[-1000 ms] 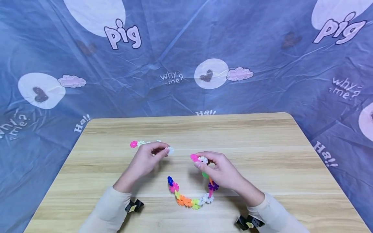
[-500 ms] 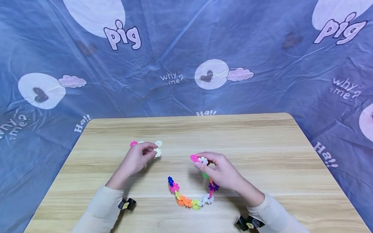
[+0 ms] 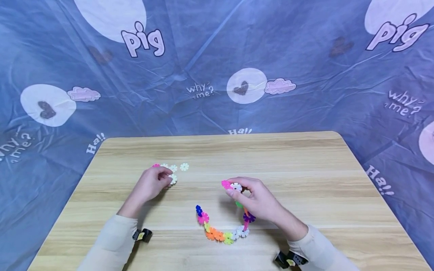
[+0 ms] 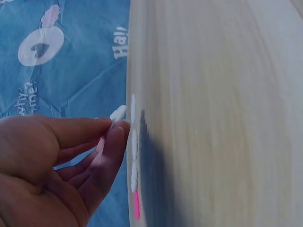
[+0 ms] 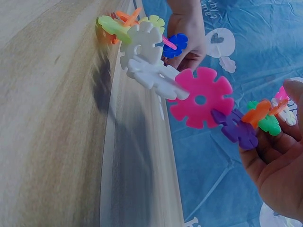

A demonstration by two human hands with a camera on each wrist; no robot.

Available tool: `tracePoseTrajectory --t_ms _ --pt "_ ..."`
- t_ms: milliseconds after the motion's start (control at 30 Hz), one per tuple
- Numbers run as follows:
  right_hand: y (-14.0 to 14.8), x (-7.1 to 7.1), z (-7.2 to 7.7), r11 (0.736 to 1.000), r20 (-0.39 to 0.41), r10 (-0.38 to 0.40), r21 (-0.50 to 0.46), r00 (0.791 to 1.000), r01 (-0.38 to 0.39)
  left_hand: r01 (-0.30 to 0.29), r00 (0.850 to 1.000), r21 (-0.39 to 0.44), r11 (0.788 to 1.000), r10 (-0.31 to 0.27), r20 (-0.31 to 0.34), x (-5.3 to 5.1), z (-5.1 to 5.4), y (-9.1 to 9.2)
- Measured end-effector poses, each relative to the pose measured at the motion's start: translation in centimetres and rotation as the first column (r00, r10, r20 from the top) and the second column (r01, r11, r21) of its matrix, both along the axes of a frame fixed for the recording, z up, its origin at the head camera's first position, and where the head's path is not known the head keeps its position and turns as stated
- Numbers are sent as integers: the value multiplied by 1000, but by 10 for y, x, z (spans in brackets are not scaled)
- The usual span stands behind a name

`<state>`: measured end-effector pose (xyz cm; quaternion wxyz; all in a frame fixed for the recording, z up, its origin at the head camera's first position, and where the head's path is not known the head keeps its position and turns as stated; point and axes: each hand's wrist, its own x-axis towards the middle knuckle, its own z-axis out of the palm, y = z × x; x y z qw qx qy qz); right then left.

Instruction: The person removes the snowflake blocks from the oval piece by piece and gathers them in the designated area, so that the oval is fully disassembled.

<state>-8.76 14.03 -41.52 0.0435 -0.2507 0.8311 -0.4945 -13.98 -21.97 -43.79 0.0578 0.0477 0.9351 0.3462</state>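
My left hand [image 3: 152, 184] pinches a white snowflake disc [image 3: 173, 179] between thumb and fingertips, just above the table, as the left wrist view confirms. Behind it lie a loose pink disc [image 4: 137, 205] and several white discs [image 3: 184, 166] in a row. My right hand [image 3: 259, 197] grips one end of a chain of interlocked snowflake discs [image 3: 219, 236], by a white disc [image 3: 236, 187] beside a pink end disc [image 3: 226, 184]. The chain curves down through green, orange, purple, pink, white, yellow and orange discs to a dark blue disc [image 3: 199, 210] at its other end.
The wooden table [image 3: 305, 158] has a far edge meeting a blue printed cloth [image 3: 210, 113]. Black wrist cameras [image 3: 142, 235] sit at both cuffs, low over the tabletop.
My left hand has moved left with the white disc, from mid-table toward the loose row, uncovering white discs behind it. The right hand and chain have stayed nearly still.
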Motion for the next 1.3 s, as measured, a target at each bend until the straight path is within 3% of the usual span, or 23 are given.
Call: tracePoseTrajectory --t_ms 367,900,1300 --pt "0 0 -1 1000 -8 4 -7 1000 -4 -17 1000 -79 997 18 19 -1 -2 -18" --pt "0 0 -2 1000 -17 14 1 1000 -14 -64 996 -210 976 77 53 -8 -1 -44" --pt "0 1 -3 1000 -7 29 -9 1000 -29 -81 991 -226 971 103 87 -13 -2 -52"
